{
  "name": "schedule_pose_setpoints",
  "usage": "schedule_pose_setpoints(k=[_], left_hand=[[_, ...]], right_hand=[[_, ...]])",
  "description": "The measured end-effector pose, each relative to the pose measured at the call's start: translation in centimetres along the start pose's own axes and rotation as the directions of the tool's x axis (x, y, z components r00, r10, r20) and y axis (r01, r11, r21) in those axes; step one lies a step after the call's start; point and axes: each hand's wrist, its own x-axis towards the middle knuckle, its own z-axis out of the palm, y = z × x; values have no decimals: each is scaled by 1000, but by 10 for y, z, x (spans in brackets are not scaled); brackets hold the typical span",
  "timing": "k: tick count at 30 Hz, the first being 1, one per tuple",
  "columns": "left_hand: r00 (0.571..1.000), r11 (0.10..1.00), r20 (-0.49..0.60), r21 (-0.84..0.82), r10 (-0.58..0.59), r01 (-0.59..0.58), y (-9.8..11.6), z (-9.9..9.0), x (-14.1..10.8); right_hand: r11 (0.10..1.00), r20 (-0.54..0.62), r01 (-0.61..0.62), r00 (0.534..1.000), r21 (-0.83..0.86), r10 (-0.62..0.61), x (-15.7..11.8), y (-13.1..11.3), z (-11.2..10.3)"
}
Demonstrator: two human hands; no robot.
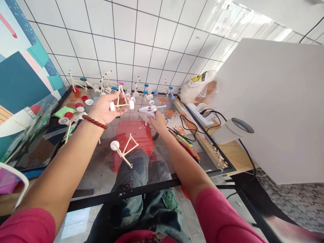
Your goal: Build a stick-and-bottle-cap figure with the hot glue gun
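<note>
My left hand (105, 106), a red bead bracelet at its wrist, is closed on a small stick model (117, 98). Two white bottle caps sit at the ends of its lower stick, and a pink oval piece shows at its top. In my right hand (158, 121) is a white glue gun (148, 109), its nozzle pointing left toward the model. Closer to me on the glass tabletop lies another stick frame (129, 150), with one white cap on its left end. How my right fingers wrap the handle is partly hidden.
Several stick tricycles (145, 89) stand along the tiled wall. Loose bottle caps (80, 109) lie at the left, near a dark tablet (37, 145). At the right are a power strip (201, 114), black cables, a yellow cutter (185, 140) and a white cylinder (231, 130).
</note>
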Motion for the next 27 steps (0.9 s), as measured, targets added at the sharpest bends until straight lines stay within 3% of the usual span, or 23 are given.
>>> schedule_pose_setpoints(k=[3, 8, 10, 12, 17, 21, 24, 27], left_hand=[[1000, 1000, -8, -8, -28, 28, -1, 2, -1], [998, 998, 20, -22, -65, 66, 1, 5, -4], [995, 997, 63, -18, -78, 79, 0, 7, -5], [992, 998, 108, 21, -65, 63, -2, 10, -8], [984, 993, 176, 120, -5, -17, -9, 22, -16], [961, 988, 273, 156, -32, -12, -14, 27, -19], [961, 972, 274, 232, -37, -29, -17, 27, -20], [964, 952, 267, 300, -19, -64, -20, 27, -21]], right_hand=[[998, -41, 15, 999, -64, -17, -5, 1, -9], [965, -167, 19, 984, -263, -65, -20, -13, -44], [977, -176, 109, 974, -182, -142, -24, -25, -56], [984, -195, 177, 966, 11, -171, -28, -37, -60], [865, -201, 252, 963, 435, -180, -34, -58, -52], [833, -211, 297, 952, 467, -221, -39, -63, -48], [821, -218, 330, 942, 466, -255, -41, -65, -50], [789, -162, 270, 963, 552, -217, -42, -66, -50]])
